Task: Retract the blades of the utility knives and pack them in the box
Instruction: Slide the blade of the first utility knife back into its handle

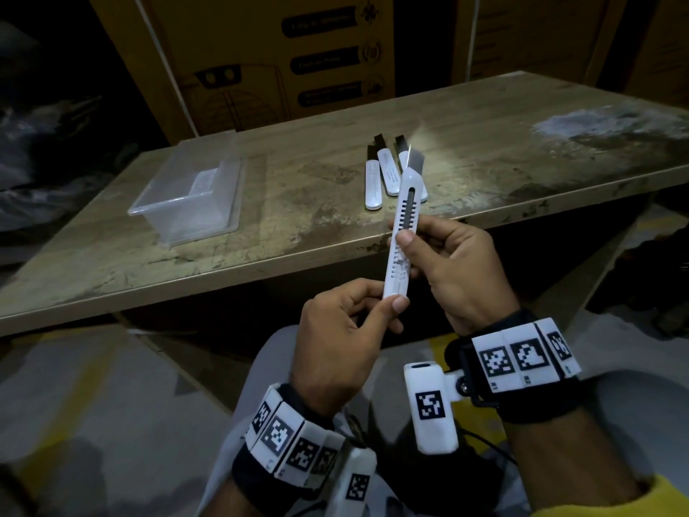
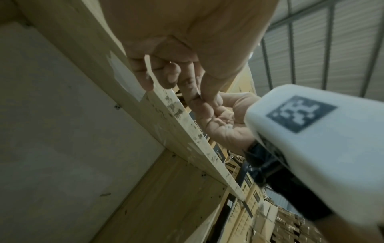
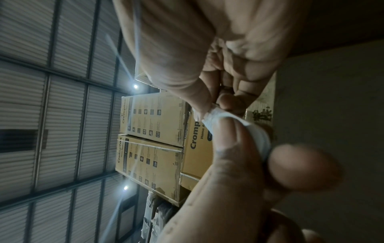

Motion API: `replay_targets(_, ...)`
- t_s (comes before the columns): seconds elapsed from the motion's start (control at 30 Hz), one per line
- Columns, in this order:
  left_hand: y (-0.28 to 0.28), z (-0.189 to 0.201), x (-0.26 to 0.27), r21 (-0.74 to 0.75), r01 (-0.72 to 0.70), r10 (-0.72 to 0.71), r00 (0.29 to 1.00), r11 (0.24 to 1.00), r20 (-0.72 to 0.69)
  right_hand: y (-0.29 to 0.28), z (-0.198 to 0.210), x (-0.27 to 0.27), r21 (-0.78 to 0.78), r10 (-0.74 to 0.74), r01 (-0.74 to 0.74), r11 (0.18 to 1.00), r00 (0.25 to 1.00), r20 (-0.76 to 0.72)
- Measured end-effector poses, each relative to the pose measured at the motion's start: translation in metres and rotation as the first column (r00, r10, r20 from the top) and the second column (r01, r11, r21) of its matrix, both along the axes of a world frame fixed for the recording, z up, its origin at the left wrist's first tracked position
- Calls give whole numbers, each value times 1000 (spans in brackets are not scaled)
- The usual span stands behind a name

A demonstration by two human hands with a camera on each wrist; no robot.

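I hold a white utility knife [image 1: 403, 225] in front of the table edge, its blade [image 1: 415, 159] out and pointing away from me. My left hand [image 1: 346, 326] pinches the knife's rear end between thumb and forefinger. My right hand [image 1: 447, 263] grips the middle of the body, thumb laid on the slider track. Three more white utility knives [image 1: 386, 177] lie side by side on the table with dark blades out. A clear plastic box [image 1: 186, 197] stands open on the table's left part. In the right wrist view the knife [image 3: 239, 125] shows between my fingers.
The worn wooden table [image 1: 484, 143] runs across the view; its front edge is just beyond my hands. Large cardboard cartons [image 1: 268, 57] stand behind it. My knees and a grey floor with yellow lines lie below.
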State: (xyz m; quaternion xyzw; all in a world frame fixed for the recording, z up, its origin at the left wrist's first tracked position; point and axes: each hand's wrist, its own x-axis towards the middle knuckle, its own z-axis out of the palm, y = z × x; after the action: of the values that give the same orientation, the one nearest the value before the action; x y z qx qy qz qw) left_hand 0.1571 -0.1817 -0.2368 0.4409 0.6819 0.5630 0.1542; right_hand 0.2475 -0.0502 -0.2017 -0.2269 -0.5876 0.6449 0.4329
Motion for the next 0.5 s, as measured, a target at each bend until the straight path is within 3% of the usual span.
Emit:
replay_targets(0.37, -2, 3, -4, -17, 118, -116, 989, 993, 94, -1, -2, 3, 83, -49, 44, 996, 997, 60)
replay_targets(0.5, -3, 1, -5, -20, 109, -107, 990, 994, 93, -1, -2, 3, 27, 1, -3, 1000, 999, 47)
